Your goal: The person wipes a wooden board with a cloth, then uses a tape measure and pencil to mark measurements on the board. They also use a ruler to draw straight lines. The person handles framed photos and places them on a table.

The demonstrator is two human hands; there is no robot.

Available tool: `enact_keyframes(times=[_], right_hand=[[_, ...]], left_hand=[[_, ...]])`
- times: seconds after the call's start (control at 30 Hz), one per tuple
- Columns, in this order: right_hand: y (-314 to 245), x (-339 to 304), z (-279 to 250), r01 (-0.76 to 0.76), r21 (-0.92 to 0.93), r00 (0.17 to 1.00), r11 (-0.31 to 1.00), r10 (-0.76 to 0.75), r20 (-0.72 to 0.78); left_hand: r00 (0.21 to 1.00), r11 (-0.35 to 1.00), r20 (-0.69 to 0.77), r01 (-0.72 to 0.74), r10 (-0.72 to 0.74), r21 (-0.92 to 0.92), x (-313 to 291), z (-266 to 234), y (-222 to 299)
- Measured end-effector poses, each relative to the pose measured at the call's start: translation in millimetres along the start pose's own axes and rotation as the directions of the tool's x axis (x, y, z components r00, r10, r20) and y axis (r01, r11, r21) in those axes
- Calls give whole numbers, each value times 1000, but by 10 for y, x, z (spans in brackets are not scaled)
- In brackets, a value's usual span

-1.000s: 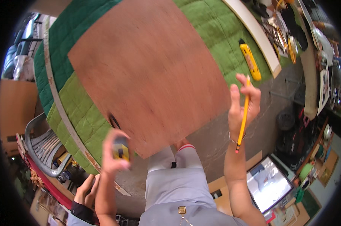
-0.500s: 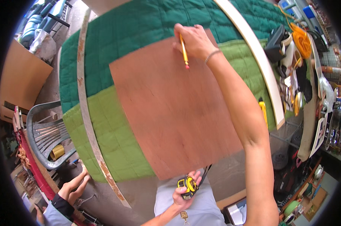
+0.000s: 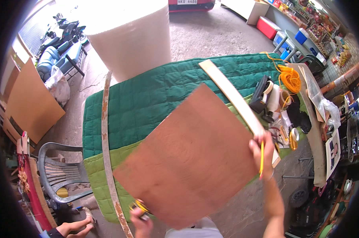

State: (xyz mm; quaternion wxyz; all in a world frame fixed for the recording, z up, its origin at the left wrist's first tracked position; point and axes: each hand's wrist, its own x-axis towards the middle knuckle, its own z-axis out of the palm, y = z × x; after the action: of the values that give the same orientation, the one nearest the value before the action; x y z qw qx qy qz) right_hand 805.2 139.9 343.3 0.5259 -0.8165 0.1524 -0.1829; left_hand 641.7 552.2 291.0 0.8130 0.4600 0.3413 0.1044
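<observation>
Quilted padding point(image 3: 147, 95) underlies, from near to far: left hand point(image 3: 142, 223), fingers curled around a tape measure point(image 3: 136, 207); right hand point(image 3: 265, 147), grasping a pencil point(image 3: 262, 159) at the brown panel point(image 3: 187, 158)'s right corner (grip on it indeterminable); the panel, skewed, overhanging nearside, best steadied at opposite edges; a white strip point(image 3: 230, 94).

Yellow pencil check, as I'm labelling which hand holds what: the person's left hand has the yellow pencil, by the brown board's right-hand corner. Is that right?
Not quite: the hand is wrong. The head view shows the yellow pencil in the person's right hand, by the brown board's right-hand corner; the left hand holds a tape measure.
</observation>
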Motion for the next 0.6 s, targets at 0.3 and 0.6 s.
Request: enact_keyframes(times=[0.3,0.6], right_hand=[[983,-1948,-44,-211,-73,964,975,195,-180],[516,-2779,-255,-273,373,954,887,201,221]], left_hand=[[994,785,63,-111,91,609,608,50,216],[748,462,547,-663,377,588,-739,165,-775]])
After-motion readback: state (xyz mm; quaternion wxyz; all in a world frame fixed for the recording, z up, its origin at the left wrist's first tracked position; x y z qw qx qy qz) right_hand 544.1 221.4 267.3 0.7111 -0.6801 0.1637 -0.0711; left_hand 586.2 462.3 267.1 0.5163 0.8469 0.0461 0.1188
